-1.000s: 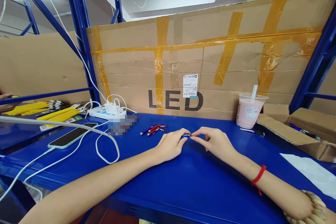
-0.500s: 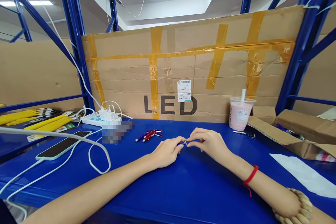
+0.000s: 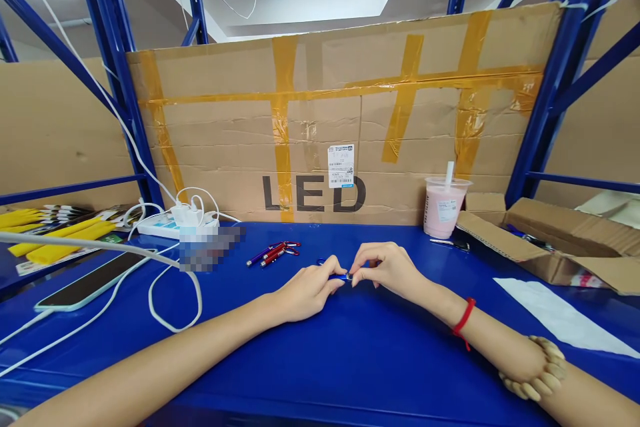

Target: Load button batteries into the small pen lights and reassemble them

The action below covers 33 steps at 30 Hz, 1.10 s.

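Near the middle of the blue table, my left hand [image 3: 311, 288] pinches a small blue metallic object [image 3: 341, 277] between thumb and fingers. My right hand [image 3: 383, 267] has its thumb and index finger closed at the silvery right end of that same object. A blue loop shows just behind my left fingers. Left of my hands and farther back lie several small red and purple metallic pieces [image 3: 274, 253] with clips, close together on the table.
A phone [image 3: 93, 280], white cables and a power strip [image 3: 155, 225] are at left, with yellow items [image 3: 70, 240] beyond. At right are a pink drink cup [image 3: 444, 207], a pen [image 3: 450, 244], an open cardboard box [image 3: 540, 260] and white paper [image 3: 560, 313].
The view has shifted slightly right. Between my hands, more of the blue object shows, and my right fingers are now at its end.
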Tool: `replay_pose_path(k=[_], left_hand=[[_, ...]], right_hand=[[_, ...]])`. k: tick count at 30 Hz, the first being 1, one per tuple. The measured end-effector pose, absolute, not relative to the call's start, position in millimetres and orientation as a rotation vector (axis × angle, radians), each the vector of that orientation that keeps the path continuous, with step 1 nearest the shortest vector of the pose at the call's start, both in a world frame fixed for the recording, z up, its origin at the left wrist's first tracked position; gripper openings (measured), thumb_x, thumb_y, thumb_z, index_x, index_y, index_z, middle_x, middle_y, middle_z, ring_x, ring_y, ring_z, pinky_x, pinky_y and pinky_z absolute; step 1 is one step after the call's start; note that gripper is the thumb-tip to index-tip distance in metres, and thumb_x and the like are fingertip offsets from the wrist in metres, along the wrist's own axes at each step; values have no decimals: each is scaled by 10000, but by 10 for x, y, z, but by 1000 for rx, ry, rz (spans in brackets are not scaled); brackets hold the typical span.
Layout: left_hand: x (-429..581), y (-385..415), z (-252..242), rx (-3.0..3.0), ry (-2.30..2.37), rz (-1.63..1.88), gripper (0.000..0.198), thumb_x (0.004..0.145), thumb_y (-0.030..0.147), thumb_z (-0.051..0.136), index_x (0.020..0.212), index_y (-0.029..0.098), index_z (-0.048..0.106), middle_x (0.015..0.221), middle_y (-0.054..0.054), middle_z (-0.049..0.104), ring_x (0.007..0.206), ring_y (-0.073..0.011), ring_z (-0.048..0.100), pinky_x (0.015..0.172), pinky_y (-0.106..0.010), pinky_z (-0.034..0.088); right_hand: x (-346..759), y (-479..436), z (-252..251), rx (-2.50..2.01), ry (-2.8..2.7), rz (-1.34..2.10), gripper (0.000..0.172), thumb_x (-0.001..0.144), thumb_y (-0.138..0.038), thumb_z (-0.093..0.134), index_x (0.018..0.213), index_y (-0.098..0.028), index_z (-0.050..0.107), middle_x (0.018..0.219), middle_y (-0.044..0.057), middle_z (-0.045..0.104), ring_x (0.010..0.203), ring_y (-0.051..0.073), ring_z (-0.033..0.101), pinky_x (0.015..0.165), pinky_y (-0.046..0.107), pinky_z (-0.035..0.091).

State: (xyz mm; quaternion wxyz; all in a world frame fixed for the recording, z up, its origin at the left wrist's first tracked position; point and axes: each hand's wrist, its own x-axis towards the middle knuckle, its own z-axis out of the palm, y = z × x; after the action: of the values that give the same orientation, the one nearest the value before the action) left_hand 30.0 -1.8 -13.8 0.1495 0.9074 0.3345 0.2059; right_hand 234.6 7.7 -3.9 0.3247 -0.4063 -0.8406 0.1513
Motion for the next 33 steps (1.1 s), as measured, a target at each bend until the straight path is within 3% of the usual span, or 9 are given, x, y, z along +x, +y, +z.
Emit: replay_pose_path(k=[11,17,22,29,33], left_hand=[[288,8,-158,2676,992,712,63,898,234,374,870,212,426,976,-33,642,852,-185,629,691,-259,445],[294,15,-144,2623,1001,798,96,900,234,379,909,212,472,864,-14,656,790,-165,642,672,-239,452],[298,20,-152,2634,1020,871,118,902,242,381,931,208,490,952,-24,654,845,-172,637,711,-253,462],[333,16,-120,2619,1007,810,249,913,231,366,1125,238,496,1122,-15,623,988,-174,601,827,-282,449],[344,36,-131,2570,1068,825,249,915,247,354,1080,227,540,1005,-24,657,906,-168,614,807,-276,439]], right_hand=[[2285,50,-35,-1171,-2097,531,261,690,-443,674,692,-183,687,760,-16,628,404,20,501,452,174,338],[2247,36,-3,-1235,-1979,746,308,672,-450,673,719,-146,684,726,13,654,388,36,486,424,173,349],[2242,31,-7,-1185,-1929,884,332,693,-435,653,758,-113,696,646,26,642,381,31,458,387,154,316],[2253,101,-71,-1206,-1875,908,397,673,-486,663,798,-111,701,564,13,599,390,35,449,374,148,311],[2235,135,-75,-1216,-1893,860,422,690,-510,636,817,-111,697,611,26,618,396,42,465,384,160,321]])
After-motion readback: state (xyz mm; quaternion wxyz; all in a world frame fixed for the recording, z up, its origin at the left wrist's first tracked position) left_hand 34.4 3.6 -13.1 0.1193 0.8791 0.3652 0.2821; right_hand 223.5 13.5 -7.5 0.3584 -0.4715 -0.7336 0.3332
